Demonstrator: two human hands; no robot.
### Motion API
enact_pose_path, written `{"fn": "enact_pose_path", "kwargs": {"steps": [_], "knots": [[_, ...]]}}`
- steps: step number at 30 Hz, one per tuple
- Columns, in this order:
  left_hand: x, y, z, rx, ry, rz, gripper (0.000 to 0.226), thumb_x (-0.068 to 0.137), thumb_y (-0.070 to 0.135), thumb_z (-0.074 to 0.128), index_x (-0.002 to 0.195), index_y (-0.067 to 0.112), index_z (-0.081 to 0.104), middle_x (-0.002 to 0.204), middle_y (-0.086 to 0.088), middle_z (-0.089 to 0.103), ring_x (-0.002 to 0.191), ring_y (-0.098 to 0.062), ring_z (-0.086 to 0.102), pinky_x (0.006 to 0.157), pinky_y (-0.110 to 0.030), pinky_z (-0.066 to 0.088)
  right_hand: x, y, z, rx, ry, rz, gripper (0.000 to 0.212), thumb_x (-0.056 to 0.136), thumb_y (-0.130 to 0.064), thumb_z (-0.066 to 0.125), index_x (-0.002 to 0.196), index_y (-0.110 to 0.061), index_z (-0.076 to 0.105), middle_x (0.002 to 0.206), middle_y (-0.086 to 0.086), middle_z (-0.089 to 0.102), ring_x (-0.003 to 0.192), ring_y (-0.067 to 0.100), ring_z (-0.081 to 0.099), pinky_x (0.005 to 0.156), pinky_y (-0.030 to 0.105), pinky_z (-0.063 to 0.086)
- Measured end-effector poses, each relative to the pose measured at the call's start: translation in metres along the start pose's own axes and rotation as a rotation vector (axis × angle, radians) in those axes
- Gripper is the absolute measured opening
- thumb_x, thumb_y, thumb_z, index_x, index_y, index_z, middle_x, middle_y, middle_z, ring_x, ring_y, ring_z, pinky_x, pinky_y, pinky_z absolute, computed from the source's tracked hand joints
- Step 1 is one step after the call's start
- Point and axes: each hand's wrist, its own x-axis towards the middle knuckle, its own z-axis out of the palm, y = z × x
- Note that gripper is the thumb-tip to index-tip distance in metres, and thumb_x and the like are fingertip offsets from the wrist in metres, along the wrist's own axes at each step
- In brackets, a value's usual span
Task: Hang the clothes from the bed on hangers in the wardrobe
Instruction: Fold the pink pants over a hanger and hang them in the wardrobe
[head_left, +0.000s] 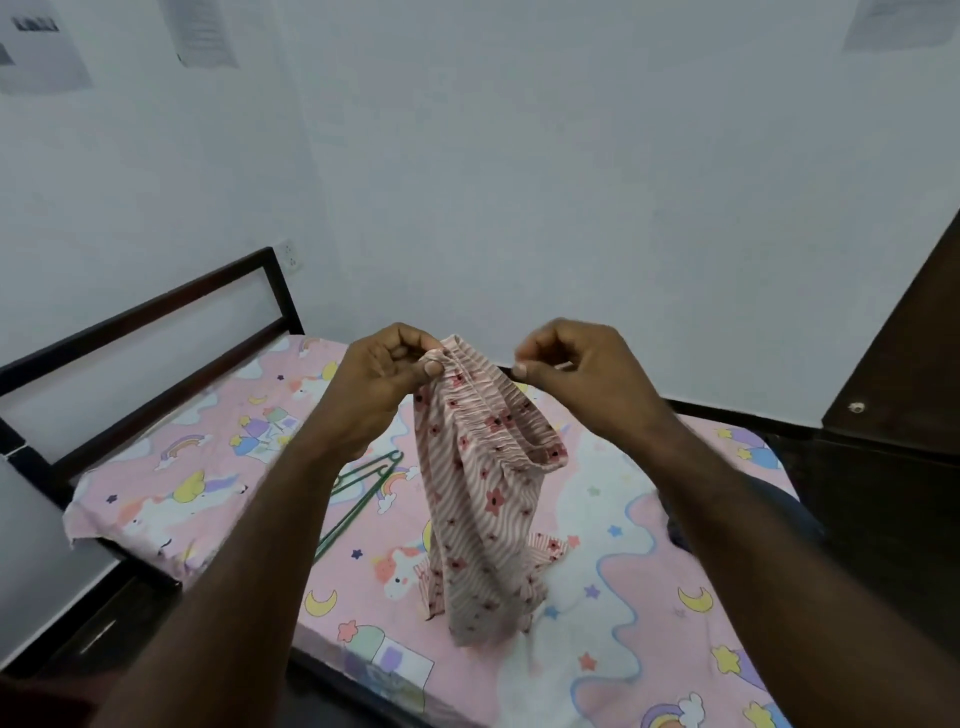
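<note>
my left hand (384, 374) pinches the garment (478, 519) at its waistband (485, 413), the thumb pressed on the gathered edge and the other fingers curled behind it. the garment is pink, with thin stripes and small red flowers. it hangs down from this pinch, and its lower end touches the bed (649, 571) right below my hands, where the cloth folds a little. my right hand (576, 374) is at the same height, just beside the waistband on its right, with fingers curled and the thumb tip against the first finger. it is a bit blurred, and i cannot tell if it holds an edge of the cloth or nothing. the open loop of the waistband sags below this hand. under my left wrist, on the sheet, lies a green hanger (358, 493), flat, partly hidden by my left forearm, apart from the garment. the sheet is pink with unicorns, moons and stars. beyond my left hand and to its left stands the dark headboard (156, 332) against the white wall (571, 182). to the right of my right forearm, near the bed edge, there is a dark cloth (779, 506), mostly hidden by the arm. further right of it rises a dark wood panel (909, 364).
</note>
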Motion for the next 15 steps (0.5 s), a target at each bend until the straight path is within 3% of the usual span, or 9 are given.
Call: {"fn": "enact_pose_path", "kwargs": {"steps": [4, 9, 13, 15], "knots": [[-0.002, -0.004, 0.003, 0.015, -0.005, -0.009, 0.014, 0.088, -0.006, 0.061, 0.087, 0.008, 0.062, 0.076, 0.004, 0.068, 0.073, -0.011, 0.06, 0.067, -0.022, 0.046, -0.025, 0.028, -0.008, -0.266, -0.202, 0.115, 0.009, 0.079, -0.018, 0.075, 0.078, -0.027, 0.074, 0.087, -0.016, 0.072, 0.087, 0.004, 0.064, 0.08, 0.027, 0.051], [-0.002, -0.006, 0.013, 0.014, -0.045, -0.016, 0.014, 0.087, -0.007, 0.061, 0.089, 0.007, 0.062, 0.076, 0.005, 0.069, 0.073, -0.009, 0.062, 0.068, -0.018, 0.049, -0.03, 0.039, -0.001, -0.431, -0.353, 0.134, 0.027, 0.088, -0.015, 0.066, 0.115, -0.019, 0.071, 0.106, -0.01, 0.069, 0.084, 0.004, 0.059, 0.075, 0.011, 0.044], [-0.004, -0.008, 0.016, 0.036, -0.051, -0.012, 0.014, 0.087, -0.008, 0.061, 0.089, 0.006, 0.062, 0.076, 0.007, 0.069, 0.073, -0.007, 0.062, 0.066, -0.018, 0.048, -0.023, 0.045, 0.008, -0.649, -0.442, 0.133, 0.023, 0.091, -0.02, 0.06, 0.111, -0.026, 0.071, 0.091, -0.012, 0.06, 0.089, 0.014, 0.06, 0.071, 0.026, 0.042], [-0.008, -0.011, 0.015, 0.037, -0.039, -0.024, 0.014, 0.087, -0.007, 0.061, 0.089, 0.007, 0.062, 0.076, 0.008, 0.069, 0.074, -0.007, 0.063, 0.066, -0.017, 0.049, -0.021, 0.051, 0.013, -0.743, -0.399, 0.125, 0.022, 0.091, -0.019, 0.055, 0.101, -0.025, 0.073, 0.092, -0.004, 0.067, 0.091, 0.023, 0.063, 0.069, 0.03, 0.046]]}}
